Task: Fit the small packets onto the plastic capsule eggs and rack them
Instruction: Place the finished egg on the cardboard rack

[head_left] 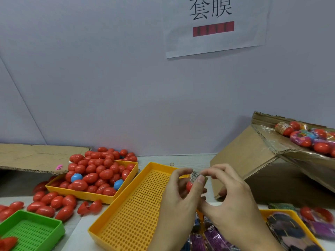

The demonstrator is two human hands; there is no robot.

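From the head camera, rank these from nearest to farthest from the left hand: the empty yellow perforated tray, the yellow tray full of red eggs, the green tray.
1. Empty yellow perforated tray, just left of the left hand.
2. Yellow tray full of red eggs, farther left, behind.
3. Green tray, far left, front corner.

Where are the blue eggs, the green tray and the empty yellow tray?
blue eggs (76, 177), head view, middle of the left one
green tray (59, 225), head view, right rim
empty yellow tray (130, 211), head view, perforated floor
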